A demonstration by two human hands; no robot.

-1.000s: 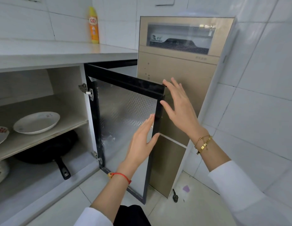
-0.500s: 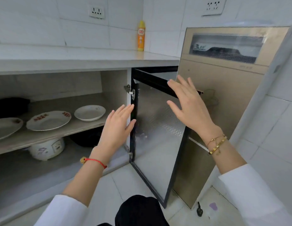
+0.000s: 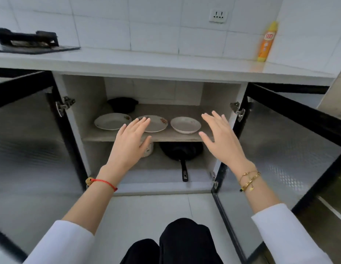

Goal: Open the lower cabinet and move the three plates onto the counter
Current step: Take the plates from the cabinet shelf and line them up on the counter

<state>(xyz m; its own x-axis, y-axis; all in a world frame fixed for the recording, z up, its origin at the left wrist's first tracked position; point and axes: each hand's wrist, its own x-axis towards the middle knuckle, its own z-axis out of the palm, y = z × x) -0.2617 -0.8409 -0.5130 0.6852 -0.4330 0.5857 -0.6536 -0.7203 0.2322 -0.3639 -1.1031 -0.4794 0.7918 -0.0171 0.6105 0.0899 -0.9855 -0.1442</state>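
The lower cabinet stands open, both glass doors swung outward. Three white plates sit in a row on its middle shelf (image 3: 177, 137): a left plate (image 3: 111, 121), a middle plate (image 3: 156, 124) with a red pattern, and a deeper right plate (image 3: 185, 124). My left hand (image 3: 130, 145) hovers open in front of the shelf, its fingertips overlapping the middle plate's near edge. My right hand (image 3: 221, 138) is open too, just right of the right plate, apart from it. Neither hand holds anything. The white counter (image 3: 166, 63) runs above the cabinet.
A black pan (image 3: 182, 152) with its handle pointing outward and a white rice cooker (image 3: 147, 149) sit on the cabinet floor. A black pot (image 3: 123, 104) stands at the shelf's back. On the counter are a stove (image 3: 27, 41) at left and a yellow bottle (image 3: 266, 41) at right. The open doors (image 3: 291, 141) flank me.
The view has swung left from the right door to face the cabinet squarely. Both hands left the right door and now reach toward the plate shelf.
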